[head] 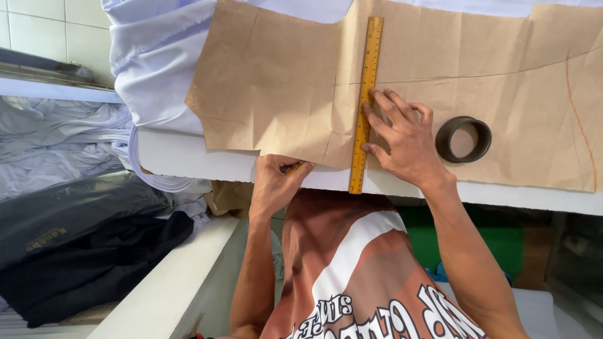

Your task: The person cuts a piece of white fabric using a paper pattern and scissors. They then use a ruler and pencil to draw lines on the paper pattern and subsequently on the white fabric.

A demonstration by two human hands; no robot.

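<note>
Ruler (366, 103) lies across the brown paper (276, 81) on the desk (188, 160), running from the near edge away from the person. Right hand (402, 135) open, fingers spread, pressing flat on the ruler's right side near its near end. Left hand (276, 182) closed around what looks like a pencil (293, 167), at the paper's near edge just left of the ruler; grip partly hidden. Judged step: ruler held steady for marking a line. Next move likely needs the pencil brought against the ruler's left edge without the ruler slipping. Tape ring (463, 139) sits right of the ruler, apart from the right hand. Bare paper left of the ruler gives room; white cloth (157, 63) beyond.
</note>
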